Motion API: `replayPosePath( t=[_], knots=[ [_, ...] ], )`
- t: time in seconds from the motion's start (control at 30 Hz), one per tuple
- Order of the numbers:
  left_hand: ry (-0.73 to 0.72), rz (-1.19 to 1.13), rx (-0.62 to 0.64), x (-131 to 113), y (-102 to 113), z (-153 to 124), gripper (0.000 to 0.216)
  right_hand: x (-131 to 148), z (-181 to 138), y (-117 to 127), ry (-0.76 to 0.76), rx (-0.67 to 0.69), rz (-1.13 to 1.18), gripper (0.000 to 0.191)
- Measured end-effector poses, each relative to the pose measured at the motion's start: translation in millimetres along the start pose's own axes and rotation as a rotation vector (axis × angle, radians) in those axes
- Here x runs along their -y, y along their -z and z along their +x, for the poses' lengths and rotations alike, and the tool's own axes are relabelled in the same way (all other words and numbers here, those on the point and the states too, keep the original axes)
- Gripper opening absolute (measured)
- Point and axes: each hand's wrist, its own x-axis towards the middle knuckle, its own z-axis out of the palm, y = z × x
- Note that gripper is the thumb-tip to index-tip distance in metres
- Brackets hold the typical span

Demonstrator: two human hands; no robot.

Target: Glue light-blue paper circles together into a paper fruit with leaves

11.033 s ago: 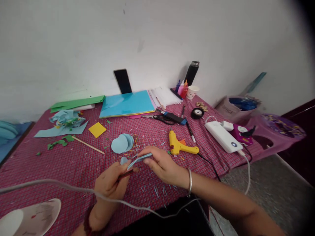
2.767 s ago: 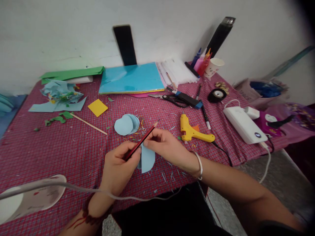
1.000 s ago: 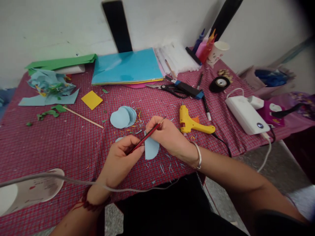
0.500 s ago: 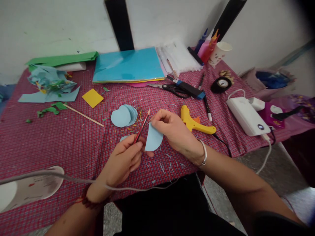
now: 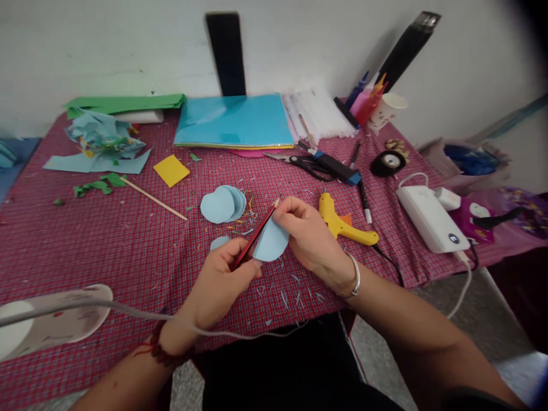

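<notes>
Two bare hands are holding things above the checked tablecloth [image 5: 141, 251]. The left hand [image 5: 222, 279] is curling narrowly around a red pencil [image 5: 256, 234], whose long axis is pointing to about one o'clock. At two o'clock from that hand, a folded light-blue paper [image 5: 274, 241] is hanging with its straight edge running roughly alongside the pencil and its curved edge facing five o'clock. The right hand [image 5: 314, 242], the nearer one, is pinching the paper's upper tip, so the sheet is lying at nine o'clock from it; whether the left thumb is touching the lower corner, I cannot tell.

Among containers, a printed cup [image 5: 77, 326] is sitting between eight and nine o'clock from the left hand, its contents not showing. Around one o'clock from the right hand, coloured squeeze bottles [image 5: 367, 108], a white paper cup [image 5: 389, 107] and a black flask [image 5: 405, 54] are standing, the cup's inside staying hidden. At two o'clock, a pale pink bag [image 5: 435, 157] is holding something blue [image 5: 473, 160].
</notes>
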Motion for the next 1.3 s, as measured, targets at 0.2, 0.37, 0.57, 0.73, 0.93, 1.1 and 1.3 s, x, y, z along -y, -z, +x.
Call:
replayPosePath(
  t=[0.2,0.37,0.57,0.73,0.93,1.1,1.3],
  knots=[
    [0.0,0.002,0.008,-1,1,-1,0.002,-1,-1,-1,0.041,-0.007,-0.008,0.017],
    [0.04,-0.127,0.031,-7,-1,-2,0.005,-3,-1,-1,0.075,-0.009,-0.024,0.017],
    [0.035,-0.255,-0.052,-4,-4,1,0.017,-3,-2,-1,0.129,-0.009,-0.077,0.014],
    [-0.034,-0.011,-0.196,-7,-9,4,0.022,-3,-6,-3,0.181,0.001,-0.138,0.012],
    [-0.109,0.225,-0.258,-13,-11,1,0.015,-3,-6,-4,0.209,-0.019,-0.174,0.011],
    [-0.18,0.346,-0.25,-7,-8,0,0.017,-4,-5,-5,0.202,-0.033,-0.167,0.012],
    [-0.166,0.324,-0.265,-6,-7,1,0.017,-3,-6,-7,0.182,-0.043,-0.154,0.015]
  ],
)
